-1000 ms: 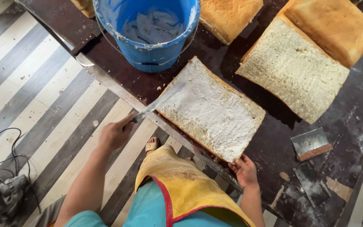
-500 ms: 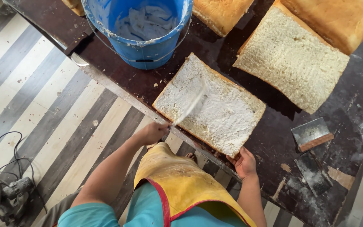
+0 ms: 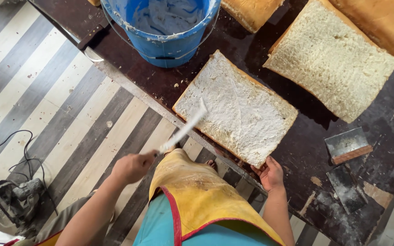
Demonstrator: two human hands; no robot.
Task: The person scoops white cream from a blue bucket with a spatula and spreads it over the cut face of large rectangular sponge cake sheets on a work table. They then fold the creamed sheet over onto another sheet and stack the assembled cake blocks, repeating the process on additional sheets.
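Meanwhile left hand [image 3: 133, 166] angles spatula [image 3: 184, 127] over creamed bread slab [image 3: 235, 109].

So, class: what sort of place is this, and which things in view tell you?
Probably a bakery workbench: large slabs of sponge cake, one cream-covered slab, a blue bucket of white cream, and metal scrapers.

Table [image 3: 160, 82]: creamed slab [image 3: 235, 109], right hand [image 3: 271, 174] at near corner; left hand [image 3: 132, 166] holding spatula [image 3: 185, 127]; blue bucket [image 3: 163, 27] far.
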